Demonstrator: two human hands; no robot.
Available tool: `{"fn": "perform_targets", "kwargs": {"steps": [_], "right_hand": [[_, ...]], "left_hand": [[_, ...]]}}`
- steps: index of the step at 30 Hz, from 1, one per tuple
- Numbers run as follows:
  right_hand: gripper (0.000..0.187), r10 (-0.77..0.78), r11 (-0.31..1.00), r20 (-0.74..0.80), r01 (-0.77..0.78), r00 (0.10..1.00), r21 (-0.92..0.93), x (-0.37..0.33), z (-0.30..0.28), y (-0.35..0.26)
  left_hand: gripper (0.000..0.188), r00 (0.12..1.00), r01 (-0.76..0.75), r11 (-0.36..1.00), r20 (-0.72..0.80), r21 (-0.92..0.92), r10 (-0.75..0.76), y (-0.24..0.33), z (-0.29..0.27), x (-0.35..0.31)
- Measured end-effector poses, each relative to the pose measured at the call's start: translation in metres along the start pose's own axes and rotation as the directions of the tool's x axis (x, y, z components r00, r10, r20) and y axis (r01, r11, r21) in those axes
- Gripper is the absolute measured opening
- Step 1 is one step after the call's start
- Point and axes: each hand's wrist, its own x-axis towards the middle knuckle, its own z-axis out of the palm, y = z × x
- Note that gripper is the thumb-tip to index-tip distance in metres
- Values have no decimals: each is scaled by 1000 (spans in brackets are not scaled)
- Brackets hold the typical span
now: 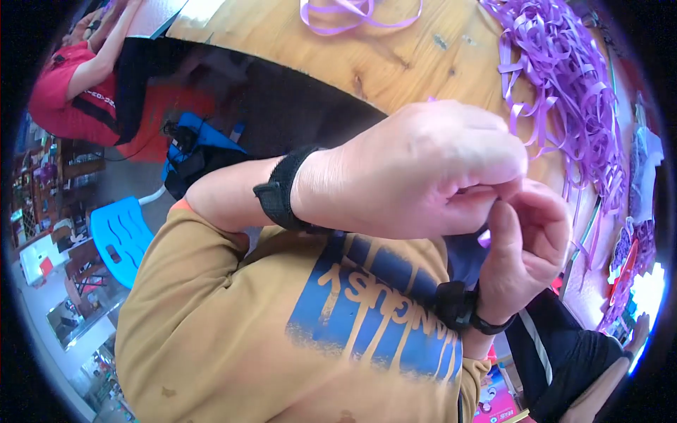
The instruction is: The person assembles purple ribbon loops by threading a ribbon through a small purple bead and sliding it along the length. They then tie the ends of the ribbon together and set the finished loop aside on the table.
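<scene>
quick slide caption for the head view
Left hand and right hand close together beside a wooden table bearing tangled purple ribbon.

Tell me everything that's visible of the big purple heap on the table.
The heap is a loose tangle of many narrow, flat purple ribbons with a slight sheen; whether fabric or plastic is unclear. Strands loop, twist and cross without order, some trailing from its lower part. It lies on the right side of the wooden table, cut off by the picture's top. Neither the left hand nor the right hand appears to touch it.
</scene>
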Motion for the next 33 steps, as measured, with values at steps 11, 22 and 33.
{"fn": "perform_targets", "kwargs": {"steps": [11, 22, 33], "right_hand": [[11, -16, 982, 10, 18, 1000, -186, -5, -2, -2], [22, -408, 798, 71, 393, 910, -457, -10, -15, 2], [27, -489, 738, 52, 445, 871, -507, -25, -26, 10]], "left_hand": [[18, 992, 71, 997, 104, 35, -74, 11, -5, -5], [14, 649, 749, 364, 502, -553, -572, 14, -2, -1], [13, 613, 790, 438, 531, -430, -584, 20, 11, 2]]}}
